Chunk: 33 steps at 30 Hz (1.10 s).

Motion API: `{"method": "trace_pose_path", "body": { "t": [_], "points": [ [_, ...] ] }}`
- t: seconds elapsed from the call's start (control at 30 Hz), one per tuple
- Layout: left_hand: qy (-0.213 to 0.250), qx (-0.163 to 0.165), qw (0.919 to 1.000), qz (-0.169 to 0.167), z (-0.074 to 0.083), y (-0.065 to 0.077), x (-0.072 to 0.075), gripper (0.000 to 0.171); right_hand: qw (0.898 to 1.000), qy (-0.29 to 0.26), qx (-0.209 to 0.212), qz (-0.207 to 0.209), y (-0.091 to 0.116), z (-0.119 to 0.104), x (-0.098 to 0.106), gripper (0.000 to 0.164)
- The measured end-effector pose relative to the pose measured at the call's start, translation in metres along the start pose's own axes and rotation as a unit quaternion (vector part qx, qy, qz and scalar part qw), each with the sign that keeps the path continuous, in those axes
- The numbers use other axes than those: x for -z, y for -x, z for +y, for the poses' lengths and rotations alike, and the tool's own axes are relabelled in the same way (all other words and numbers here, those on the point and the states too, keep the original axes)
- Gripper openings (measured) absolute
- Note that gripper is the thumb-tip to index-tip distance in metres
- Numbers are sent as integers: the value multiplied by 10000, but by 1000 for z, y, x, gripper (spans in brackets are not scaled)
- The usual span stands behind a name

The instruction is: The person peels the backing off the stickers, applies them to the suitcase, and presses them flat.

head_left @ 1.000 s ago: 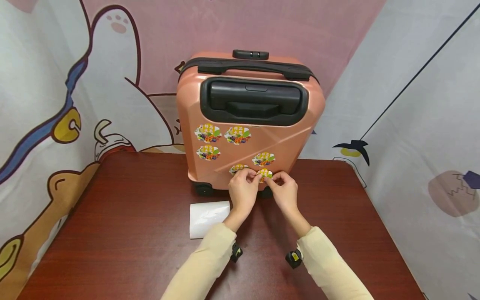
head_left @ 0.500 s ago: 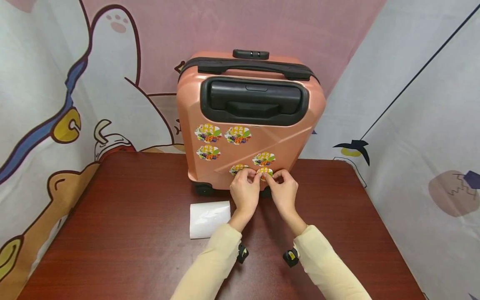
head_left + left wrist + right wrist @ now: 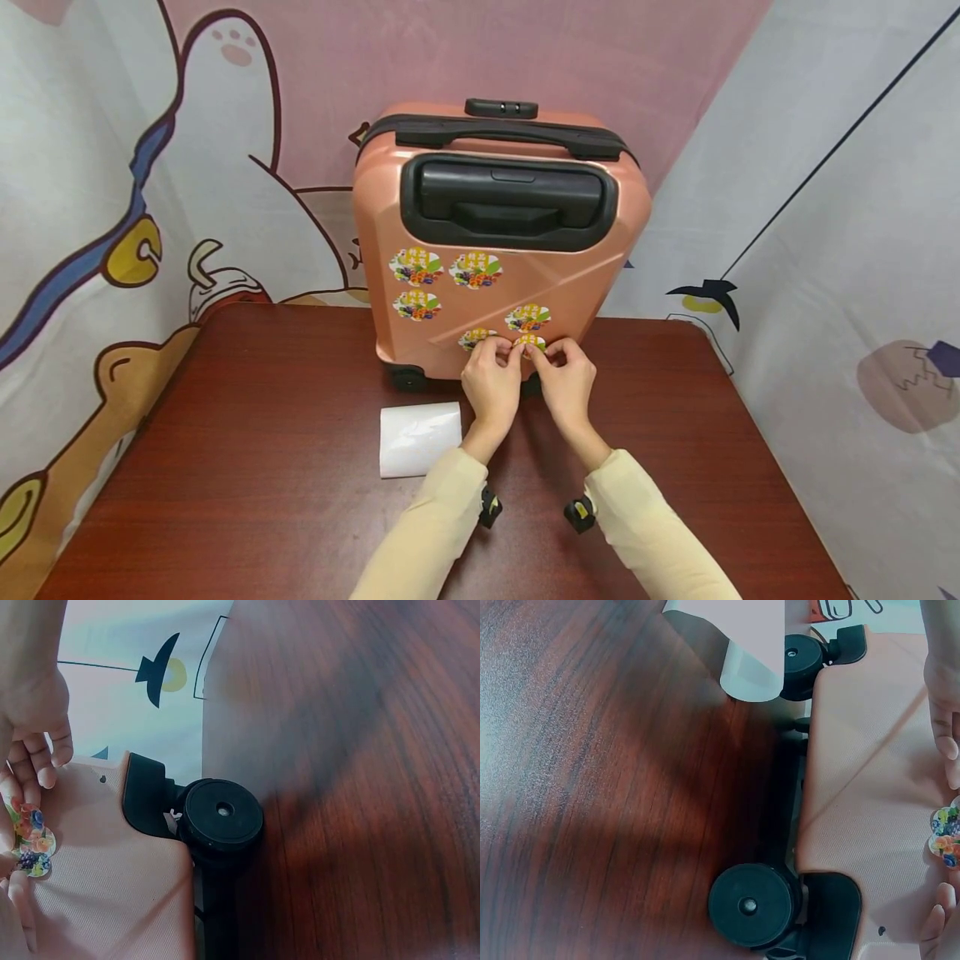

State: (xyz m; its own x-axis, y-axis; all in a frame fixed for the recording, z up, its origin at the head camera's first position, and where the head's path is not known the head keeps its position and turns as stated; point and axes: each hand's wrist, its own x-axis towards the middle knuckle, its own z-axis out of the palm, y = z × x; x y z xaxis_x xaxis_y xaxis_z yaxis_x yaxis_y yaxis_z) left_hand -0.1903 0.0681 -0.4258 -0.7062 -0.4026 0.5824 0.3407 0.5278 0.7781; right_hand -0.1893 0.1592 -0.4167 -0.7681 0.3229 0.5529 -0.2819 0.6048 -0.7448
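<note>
An orange-pink suitcase (image 3: 577, 279) stands upright on the table, its lower front between my hands. Near its bottom edge is a round fruit sticker (image 3: 531, 341), partly covered by my thumbs. My left hand (image 3: 491, 390) pinches the sticker's left side with thumb and curled index finger. On the opposite side, my right hand (image 3: 568, 387) pinches it the same way. The left wrist view shows the fruit print of the sticker (image 3: 34, 840) close against the shell, fingertips at its edges. Just above it sits another sticker (image 3: 527, 317), and a third sticker (image 3: 476, 337) lies beside my left fingers.
Several matching stickers, one at the upper left (image 3: 416, 267), are on the suitcase front. A white backing sheet (image 3: 418, 440) with a curled edge lies on the brown table (image 3: 285, 517), left of my left forearm. Black wheels (image 3: 750, 905) support the suitcase. A printed cloth (image 3: 315, 92) hangs behind.
My hands have drawn slightly closer together, and the thumbs now cover more of the sticker's lower part. The left forearm has shifted to the right. The suitcase and sheet stay in place.
</note>
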Motion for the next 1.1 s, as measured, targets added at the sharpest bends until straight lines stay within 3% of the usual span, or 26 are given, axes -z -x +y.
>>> {"method": "trace_pose_path", "body": {
  "t": [0.33,0.8,0.97,1.1],
  "points": [
    [26,1,10000,14,-2,-1,3,14,10000,4,84,-19,-2,0,4,24],
    [22,-130,9997,-185,-13,-2,16,14,9997,137,-140,-127,-6,8,17,20],
    [398,-269,9954,-829,-20,-2,21,11,9975,-263,-232,-620,-5,13,20,16],
    [967,-188,9802,-1715,-26,-3,25,10,9855,-882,-464,-1375,-3,15,21,10]
  ]
}}
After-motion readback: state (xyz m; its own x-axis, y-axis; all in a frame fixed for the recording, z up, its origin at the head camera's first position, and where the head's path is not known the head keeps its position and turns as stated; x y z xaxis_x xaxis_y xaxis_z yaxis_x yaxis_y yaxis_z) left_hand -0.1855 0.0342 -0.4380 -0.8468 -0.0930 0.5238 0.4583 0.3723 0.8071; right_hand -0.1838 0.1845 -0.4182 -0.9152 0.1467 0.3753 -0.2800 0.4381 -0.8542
